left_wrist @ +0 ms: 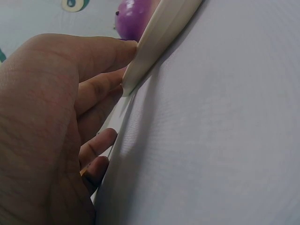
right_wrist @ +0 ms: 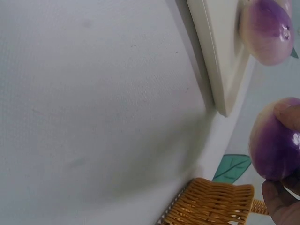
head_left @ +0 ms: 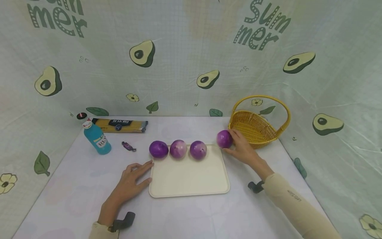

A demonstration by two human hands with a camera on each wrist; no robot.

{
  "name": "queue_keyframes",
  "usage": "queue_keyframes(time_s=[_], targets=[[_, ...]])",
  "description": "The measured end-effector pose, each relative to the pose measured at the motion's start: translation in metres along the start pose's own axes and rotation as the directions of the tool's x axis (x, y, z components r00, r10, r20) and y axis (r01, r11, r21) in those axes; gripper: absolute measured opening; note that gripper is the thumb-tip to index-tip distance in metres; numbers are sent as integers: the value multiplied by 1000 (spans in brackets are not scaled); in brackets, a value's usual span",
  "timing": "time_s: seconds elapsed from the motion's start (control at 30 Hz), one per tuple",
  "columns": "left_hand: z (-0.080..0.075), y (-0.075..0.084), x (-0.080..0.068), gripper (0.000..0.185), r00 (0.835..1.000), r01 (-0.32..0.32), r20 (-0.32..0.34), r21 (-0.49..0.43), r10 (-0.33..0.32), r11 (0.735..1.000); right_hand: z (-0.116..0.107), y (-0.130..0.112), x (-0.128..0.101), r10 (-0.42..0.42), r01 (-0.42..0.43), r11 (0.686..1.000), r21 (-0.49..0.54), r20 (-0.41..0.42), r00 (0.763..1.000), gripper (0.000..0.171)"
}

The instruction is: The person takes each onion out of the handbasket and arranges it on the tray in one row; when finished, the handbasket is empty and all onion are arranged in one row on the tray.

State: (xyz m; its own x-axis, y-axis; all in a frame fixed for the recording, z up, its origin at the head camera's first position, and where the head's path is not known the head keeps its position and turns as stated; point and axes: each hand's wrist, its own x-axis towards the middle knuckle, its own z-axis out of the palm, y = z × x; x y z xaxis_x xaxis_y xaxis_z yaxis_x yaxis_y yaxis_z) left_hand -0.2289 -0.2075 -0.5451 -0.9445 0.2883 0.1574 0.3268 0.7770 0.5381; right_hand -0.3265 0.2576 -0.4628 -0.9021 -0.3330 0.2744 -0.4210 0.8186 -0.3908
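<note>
Between the tray's far right corner and the wicker basket [head_left: 256,127], a purple onion [head_left: 224,138] sits in the right hand [head_left: 243,149], fingers curled around it. Three onions [head_left: 178,149] line the tray [head_left: 188,176]. Left hand [head_left: 131,179] lies flat, fingers straight, touching the tray's left edge. Likely mid-transfer; next calls for a lift toward a spot on the tray.

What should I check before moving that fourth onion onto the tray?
1. Right hand grips the fourth onion: ok.
2. Onion clear of the basket: ok.
3. Left hand steadies the tray at its left edge: ok.
4. Free tray space right of the three onions: ok, though narrow.
5. Firmness of the grip: cannot tell.
</note>
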Motion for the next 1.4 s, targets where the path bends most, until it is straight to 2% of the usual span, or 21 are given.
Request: queue_keyframes(time_s=[0.93,1.1,1.4], targets=[[-1,0,1,59,1000,-12,-13,-4,12,1000,7,-5,-3,-12,11,1000,24,30,999,87],[-1,0,0,58,999,-28,-24,-10,28,1000,9,-5,-3,-28,27,999,26,23,999,85],[-1,1,1,59,1000,-19,-16,-8,19,1000,12,-7,-2,-37,37,999,25,17,999,84]])
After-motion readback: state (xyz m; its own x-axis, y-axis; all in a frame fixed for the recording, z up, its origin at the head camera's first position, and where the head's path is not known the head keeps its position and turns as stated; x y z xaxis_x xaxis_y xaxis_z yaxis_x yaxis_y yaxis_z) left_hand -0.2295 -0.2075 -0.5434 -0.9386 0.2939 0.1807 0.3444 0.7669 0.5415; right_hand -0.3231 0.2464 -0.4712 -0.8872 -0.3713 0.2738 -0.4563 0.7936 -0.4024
